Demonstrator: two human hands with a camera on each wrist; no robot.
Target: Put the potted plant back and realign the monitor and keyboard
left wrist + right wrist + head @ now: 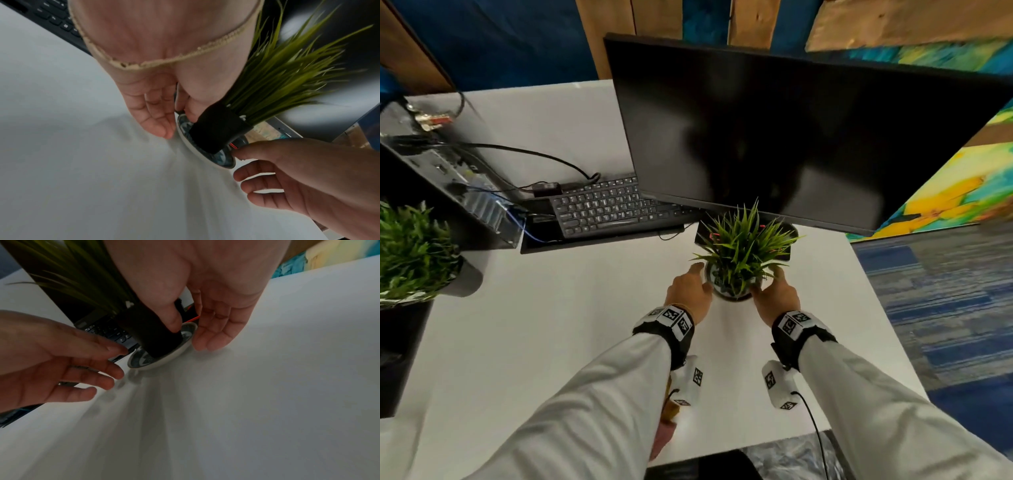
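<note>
A small green grass plant (743, 246) in a black pot (218, 128) stands on a patterned saucer (174, 353) on the white desk (551, 325), just below the monitor. My left hand (690, 287) is at the saucer's left side, with straight fingers (162, 128) down beside the rim and the thumb against the pot. My right hand (779, 294) is at the right side. Its thumb (174, 321) presses the pot and its straight fingers (205, 342) touch the rim. Neither hand is curled round anything.
A dark monitor (774, 130) overhangs the plant from behind. A black keyboard (606, 209) and a computer case (448, 181) with cables lie at the left. A second plant (414, 253) stands at the far left. The desk's right edge drops to carpet (945, 308).
</note>
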